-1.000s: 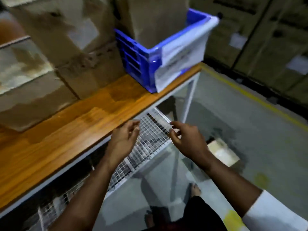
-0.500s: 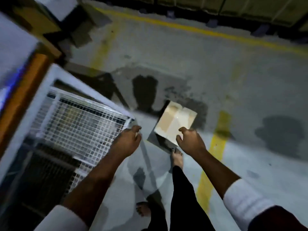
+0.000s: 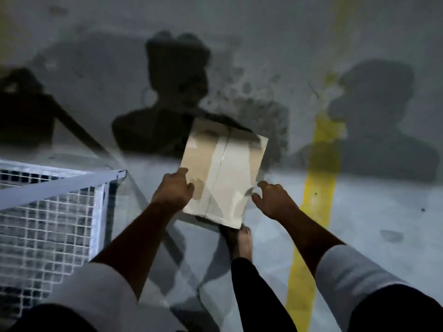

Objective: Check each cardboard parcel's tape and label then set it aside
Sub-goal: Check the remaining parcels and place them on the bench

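The parcel (image 3: 224, 173) lies flat on the grey floor (image 3: 359, 212), its broad face up, with a strip of clear tape (image 3: 219, 171) running down the middle seam. It sits slightly turned, its far edge in shadow.

Both arms reach down and forward toward the parcel, forearms bare, with pale sleeves pushed up near the elbows. The left hand (image 3: 173, 189) is at the parcel's near left edge: the thumb points up along that edge and the fingers are bent over the face of the parcel, overlapping it. Whether they press on the cardboard or only hover above it cannot be told. The right hand (image 3: 272, 200) is just beside the parcel's near right edge, fingers loosely bent and spread, thumb toward the parcel, holding nothing; a narrow gap seems to show between its fingertips and the cardboard, though blur makes that uncertain.

A bare foot (image 3: 243, 240) stands on the floor just below the parcel's near corner, with a dark trouser leg (image 3: 254, 291) above it. Left of the parcel is a white wire-mesh rack (image 3: 48, 226) with a pale metal frame. Right of the parcel a yellow line (image 3: 316, 192) runs along the floor. Beyond the parcel, dark shadows fall across the floor.
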